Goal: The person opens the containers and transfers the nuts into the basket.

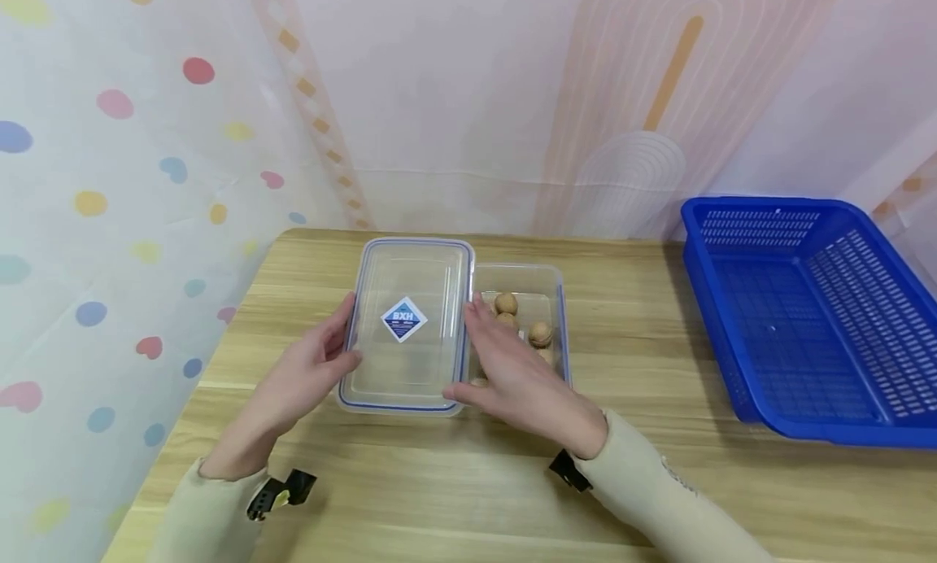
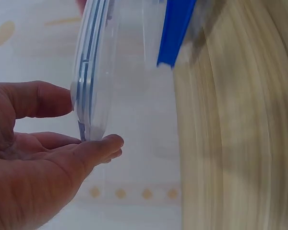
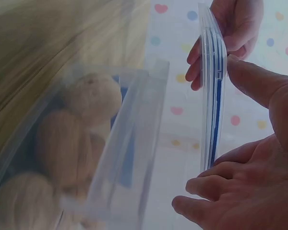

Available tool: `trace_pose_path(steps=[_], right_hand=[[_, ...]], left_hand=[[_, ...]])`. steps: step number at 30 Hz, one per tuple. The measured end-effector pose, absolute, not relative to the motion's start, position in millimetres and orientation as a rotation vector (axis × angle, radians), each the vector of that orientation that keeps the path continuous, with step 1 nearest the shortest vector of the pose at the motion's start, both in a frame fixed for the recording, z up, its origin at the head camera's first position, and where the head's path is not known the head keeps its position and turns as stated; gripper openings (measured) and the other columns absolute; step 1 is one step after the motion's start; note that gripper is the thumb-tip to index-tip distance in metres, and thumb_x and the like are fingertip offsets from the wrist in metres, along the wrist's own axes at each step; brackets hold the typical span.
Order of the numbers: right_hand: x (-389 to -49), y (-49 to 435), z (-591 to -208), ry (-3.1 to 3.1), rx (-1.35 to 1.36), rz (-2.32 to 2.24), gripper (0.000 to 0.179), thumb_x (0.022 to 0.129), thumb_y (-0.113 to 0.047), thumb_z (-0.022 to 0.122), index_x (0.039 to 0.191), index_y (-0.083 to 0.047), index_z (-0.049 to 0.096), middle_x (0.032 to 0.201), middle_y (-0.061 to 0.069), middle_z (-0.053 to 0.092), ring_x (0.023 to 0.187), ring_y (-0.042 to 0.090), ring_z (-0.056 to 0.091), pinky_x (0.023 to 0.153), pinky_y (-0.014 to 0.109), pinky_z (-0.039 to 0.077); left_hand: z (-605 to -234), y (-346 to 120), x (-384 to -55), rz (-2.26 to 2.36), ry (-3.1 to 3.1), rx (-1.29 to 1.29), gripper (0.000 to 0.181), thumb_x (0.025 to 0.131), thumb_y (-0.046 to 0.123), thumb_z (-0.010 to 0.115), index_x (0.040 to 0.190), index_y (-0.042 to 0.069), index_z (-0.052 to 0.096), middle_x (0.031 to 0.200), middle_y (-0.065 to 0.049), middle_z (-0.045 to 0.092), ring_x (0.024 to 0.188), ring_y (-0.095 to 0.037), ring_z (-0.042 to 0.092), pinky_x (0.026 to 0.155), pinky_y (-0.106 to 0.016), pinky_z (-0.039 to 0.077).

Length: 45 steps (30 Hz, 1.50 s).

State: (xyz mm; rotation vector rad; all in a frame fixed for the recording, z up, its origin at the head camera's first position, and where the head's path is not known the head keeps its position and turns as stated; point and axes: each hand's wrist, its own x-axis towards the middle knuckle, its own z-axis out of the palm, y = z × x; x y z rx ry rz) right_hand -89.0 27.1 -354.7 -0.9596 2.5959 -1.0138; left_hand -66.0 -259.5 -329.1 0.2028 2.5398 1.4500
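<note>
Both hands hold a clear plastic lid [image 1: 413, 270] with a blue seal line and a blue-and-white diamond label. My left hand [image 1: 300, 380] pinches its left edge, thumb on one face and fingers on the other. At the opposite edge, my right hand [image 1: 523, 380] grips with its thumb on the face and its fingers along the edge. The lid is raised off the table, as the left wrist view shows. Behind my right hand stands a clear uncovered container [image 1: 558, 282]. Several walnuts [image 1: 541, 333] lie inside it, some hidden by the hand.
A blue perforated plastic basket [image 1: 732, 360] stands at the right of the wooden table [image 1: 454, 482]. Behind and to the left hangs a patterned curtain [image 1: 468, 99], close against the table's back edge.
</note>
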Motion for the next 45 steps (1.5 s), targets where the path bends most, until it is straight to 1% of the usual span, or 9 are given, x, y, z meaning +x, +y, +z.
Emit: trace_pose_path(steps=[15,19,22,24,27,30,32,39,45], right_hand=[[-103.2,-31.7,-355.8,2.639,-0.964,-0.659,0.102,0.096,-0.054,0.068,0.164,0.002,0.017,0.170,0.020,0.009,0.158,0.027,0.011,0.126,0.051,0.018],[-101.9,-46.6,-355.8,2.608,-0.928,-0.695,0.102,0.097,-0.051,0.070,0.163,0.004,0.016,0.170,0.023,0.007,0.157,0.030,0.015,0.125,0.046,0.022],[-99.5,-56.3,-357.6,2.541,-0.862,-0.838,0.101,0.098,-0.045,0.071,0.163,0.004,0.012,0.170,0.022,0.002,0.148,0.032,0.039,0.113,0.038,0.044],[-97.7,-61.9,-360.3,2.491,-0.811,-0.952,0.099,0.099,-0.039,0.071,0.164,0.003,0.009,0.171,0.021,-0.001,0.144,0.032,0.043,0.102,0.035,0.052],[-95.1,-69.0,-366.5,2.427,-0.735,-1.123,0.093,0.100,-0.029,0.069,0.164,0.001,0.008,0.171,0.017,-0.004,0.146,0.033,0.041,0.107,0.035,0.048],[-91.5,-75.5,-372.9,2.383,-0.681,-1.275,0.088,0.101,-0.019,0.067,0.164,0.002,0.008,0.171,0.017,-0.004,0.156,0.031,0.017,0.125,0.039,0.020],[-89.0,-79.1,-377.3,2.357,-0.643,-1.367,0.087,0.100,-0.013,0.066,0.163,0.003,0.009,0.171,0.017,-0.003,0.156,0.031,0.015,0.125,0.039,0.017],[-84.3,-82.7,-392.4,2.327,-0.518,-1.510,0.086,0.096,-0.006,0.065,0.164,0.001,0.012,0.172,0.016,0.002,0.157,0.029,0.014,0.126,0.039,0.015],[-89.4,-67.1,-393.3,2.330,-0.487,-1.544,0.085,0.095,-0.005,0.067,0.164,-0.001,0.017,0.172,0.011,0.007,0.152,0.032,0.030,0.122,0.041,0.030]], left_hand=[[-349.6,-309.8,-72.7,1.456,2.454,0.080,0.076,0.101,-0.006,0.050,0.161,-0.009,0.003,0.167,-0.032,0.006,0.151,-0.050,0.022,0.114,-0.054,0.029],[-357.0,-325.3,-70.8,1.462,2.440,0.058,0.076,0.101,-0.005,0.051,0.161,-0.010,0.004,0.167,-0.032,0.007,0.150,-0.050,0.025,0.114,-0.041,0.036],[-361.3,-335.3,-70.1,1.479,2.435,0.048,0.077,0.100,-0.006,0.053,0.161,-0.009,0.005,0.167,-0.032,0.009,0.149,-0.050,0.027,0.109,-0.025,0.041],[-363.5,-340.7,-70.2,1.500,2.425,0.036,0.078,0.100,-0.006,0.054,0.162,-0.008,0.006,0.167,-0.032,0.009,0.149,-0.049,0.027,0.106,-0.019,0.042],[-366.7,-346.9,-70.9,1.526,2.405,0.011,0.080,0.099,-0.007,0.055,0.162,-0.007,0.006,0.167,-0.030,0.008,0.150,-0.048,0.025,0.107,-0.020,0.040],[-369.9,-351.1,-71.2,1.535,2.388,-0.012,0.081,0.099,-0.007,0.055,0.162,-0.005,0.005,0.168,-0.029,0.007,0.151,-0.047,0.023,0.111,-0.025,0.039],[-371.9,-352.2,-72.3,1.531,2.386,-0.020,0.081,0.099,-0.007,0.055,0.162,-0.005,0.005,0.168,-0.029,0.008,0.151,-0.047,0.023,0.112,-0.026,0.038],[-380.0,-349.1,-76.4,1.529,2.400,0.019,0.079,0.098,-0.008,0.055,0.161,-0.009,0.008,0.166,-0.032,0.011,0.149,-0.048,0.026,0.106,-0.018,0.041],[-385.3,-336.7,-80.5,1.553,2.400,0.050,0.077,0.098,-0.007,0.057,0.161,-0.010,0.011,0.165,-0.033,0.014,0.147,-0.049,0.030,0.102,-0.014,0.042]])
